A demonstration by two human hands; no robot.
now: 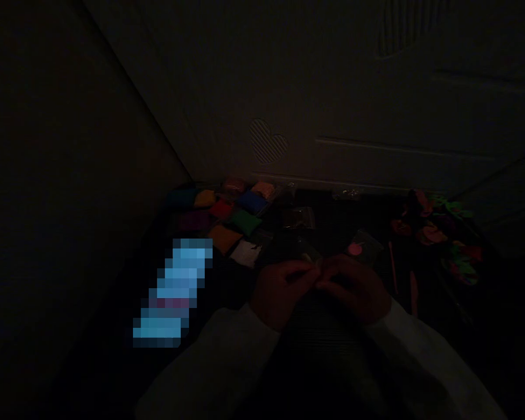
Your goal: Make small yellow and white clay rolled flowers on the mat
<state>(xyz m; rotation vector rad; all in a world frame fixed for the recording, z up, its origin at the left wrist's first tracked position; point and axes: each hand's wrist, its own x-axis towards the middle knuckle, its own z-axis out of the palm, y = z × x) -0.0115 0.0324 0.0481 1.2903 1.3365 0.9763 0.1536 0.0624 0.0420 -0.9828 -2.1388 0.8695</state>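
In very dim light, my left hand [284, 289] and my right hand [354, 286] come together at the fingertips, both closed in a pinch. Whatever lies between the fingers is too small and dark to make out. Just beyond the fingertips is a clear plastic bag [308, 252] with a small pale yellowish piece in it; whether the fingers touch it I cannot tell. Behind my right hand lies another clear bag [370, 244] holding a round pink piece [354, 249]. A white packet [246, 253] rests to the left of my left hand.
Colored packets, among them orange [224, 238], green [245, 222] and blue [252, 202], cluster at the back left. A bright blurred screen [172, 291] lies left. Thin pink sticks [393, 267] and a multicolored pile [437, 230] are right. A pale wall [332, 105] stands behind.
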